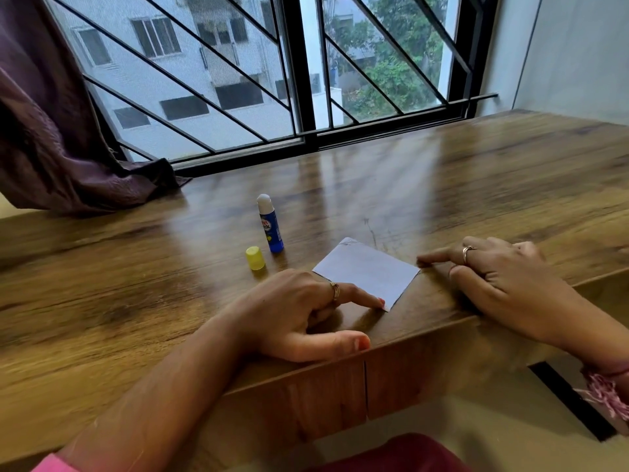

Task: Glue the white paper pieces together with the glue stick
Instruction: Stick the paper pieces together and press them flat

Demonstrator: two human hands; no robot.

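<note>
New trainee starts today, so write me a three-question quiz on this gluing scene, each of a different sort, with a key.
1. True or false: the glue stick stands upright with its cap off.
2. Which hand's forefinger presses the near corner of the white paper? A) left hand B) right hand
3. Fill in: the yellow cap stands on the wooden table, just to the ___ of the glue stick.

Key: 1 true; 2 A; 3 left

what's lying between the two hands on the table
In the head view, the white paper lies flat between the left hand and right hand; both index fingertips touch its corners.
</note>
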